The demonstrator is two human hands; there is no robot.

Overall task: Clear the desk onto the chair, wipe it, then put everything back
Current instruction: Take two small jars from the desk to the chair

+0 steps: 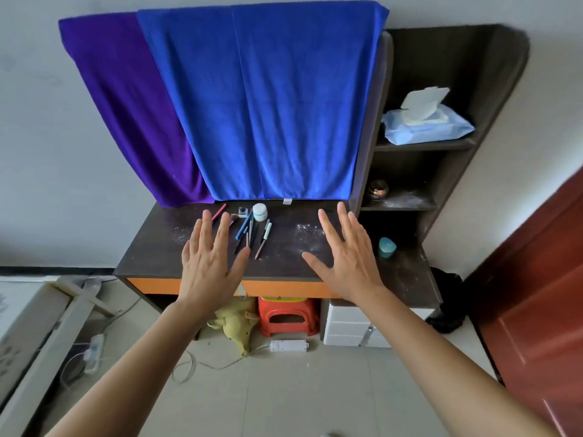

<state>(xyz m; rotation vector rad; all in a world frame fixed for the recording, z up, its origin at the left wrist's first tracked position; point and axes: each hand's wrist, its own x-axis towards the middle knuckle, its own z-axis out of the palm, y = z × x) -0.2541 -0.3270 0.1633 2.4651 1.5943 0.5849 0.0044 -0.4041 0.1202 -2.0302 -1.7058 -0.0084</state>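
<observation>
White walls [47, 121], pale tiled floor [284, 389], dark side shelving [441, 171], a reddish-brown door [542, 294].

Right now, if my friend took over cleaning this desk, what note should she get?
Left hand: open, empty, spread over the desk.
Right hand: open, empty, also over the desk.
Things: pens and pencils and a small white jar still lie at the back; a teal object sits at the right.
White dust still shows.
Wet wipes sit on the shelf.
Done: nothing yet.
Left: clear the desk, wipe, put back.
A red stool is underneath; no chair shows.
</observation>
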